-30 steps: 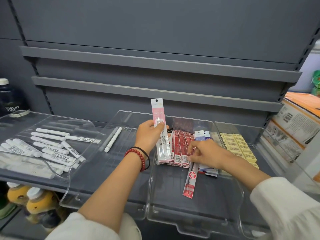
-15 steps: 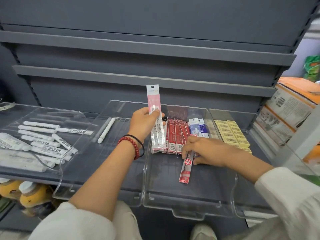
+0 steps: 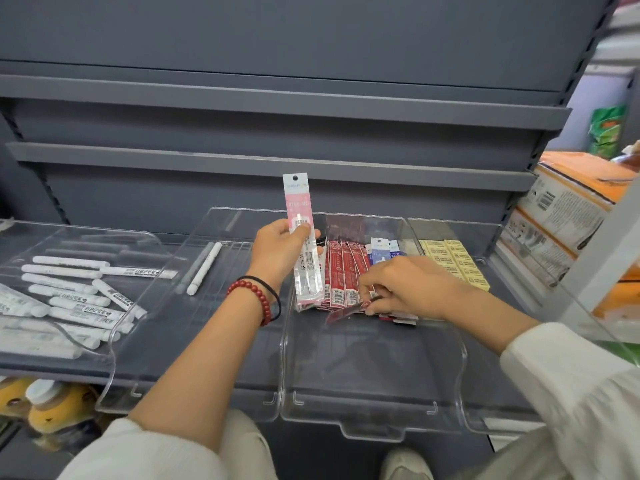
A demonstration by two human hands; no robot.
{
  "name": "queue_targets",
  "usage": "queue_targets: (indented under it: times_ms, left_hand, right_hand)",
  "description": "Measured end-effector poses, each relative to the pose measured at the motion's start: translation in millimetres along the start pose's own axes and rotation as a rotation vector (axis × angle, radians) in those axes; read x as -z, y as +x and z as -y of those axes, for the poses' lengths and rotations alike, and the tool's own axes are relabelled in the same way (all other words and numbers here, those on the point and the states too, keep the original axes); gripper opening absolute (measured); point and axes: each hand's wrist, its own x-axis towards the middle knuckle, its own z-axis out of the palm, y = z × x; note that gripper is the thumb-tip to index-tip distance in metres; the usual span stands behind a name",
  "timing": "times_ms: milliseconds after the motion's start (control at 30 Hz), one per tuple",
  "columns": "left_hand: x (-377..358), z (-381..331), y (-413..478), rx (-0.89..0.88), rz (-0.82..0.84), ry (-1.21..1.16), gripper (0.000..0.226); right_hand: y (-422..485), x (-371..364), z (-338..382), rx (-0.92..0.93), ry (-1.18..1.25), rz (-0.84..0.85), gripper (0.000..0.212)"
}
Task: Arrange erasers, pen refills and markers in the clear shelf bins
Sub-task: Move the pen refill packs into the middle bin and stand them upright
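at far left, white markers (image 3: pixel 69 292) lie in a loose heap in the first clear bin (image 3: pixel 110 342), most of them pointing roughly sideways. the second bin (image 3: pixel 194 407) holds just two markers (image 3: pixel 202 268), side by side near its back. above the wall between the second and third bins, the left hand (image 3: pixel 280 252), a red bead bracelet (image 3: pixel 254 294) and a black band at its wrist, grips a pink refill pack (image 3: pixel 300 237) upright, thumb across the front and fingers curled behind; the pack's lower end hangs at the left end of the row in the third bin (image 3: pixel 374 424). in that bin red refill packs (image 3: pixel 341 275) stand in a leaning row against the back, with blue packs (image 3: pixel 381 249) just to their right. the right hand (image 3: pixel 412 289) reaches in low over the blue packs, fingers bent, its fingertips pinching a loose red pack (image 3: pixel 346 313) that lies slanted and blurred in front of the row. yellow erasers (image 3: pixel 453 261) sit in neat columns in the fourth bin (image 3: pixel 457 230), just beyond that hand. printed cartons (image 3: pixel 568 209) are stacked at far right.
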Motion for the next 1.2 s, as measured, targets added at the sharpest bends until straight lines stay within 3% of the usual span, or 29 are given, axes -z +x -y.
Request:
queue_targets:
  times_ms: [233,367,500,633,833,1000,1100,1200]
  left_hand:
    - [0,0,0,0.001,-0.008,0.012,0.015]
    - [1,0,0,0.023,-0.027,-0.035,0.016]
    - [4,0,1,0.023,-0.057,-0.009,0.016]
    - [5,3,4,-0.009,-0.071,0.034,0.016]
    - [7,8,4,-0.015,-0.059,0.044,0.015]
    - [10,9,4,-0.012,-0.065,0.059,0.021]
    - [9,9,2,-0.012,-0.055,0.066,0.023]
    - [7,8,4,-0.025,-0.058,0.098,0.021]
  right_hand:
    - [-1,15,2,-0.105,-0.049,-0.353,0.017]
    - [13,-6,-7,-0.136,0.147,-0.305,0.034]
    - [23,-17,-8,-0.266,0.552,-0.232,0.034]
    - [36,-26,-7,-0.363,0.747,-0.226,0.025]
    - [47,-49,-16,-0.464,0.734,-0.118,0.028]
    - [52,-54,-21,-0.47,0.482,-0.053,0.029]
    - [45,-41,-19,-0.444,0.481,-0.151,0.025]
    - [32,-17,-8,-0.357,0.755,-0.303,0.021]
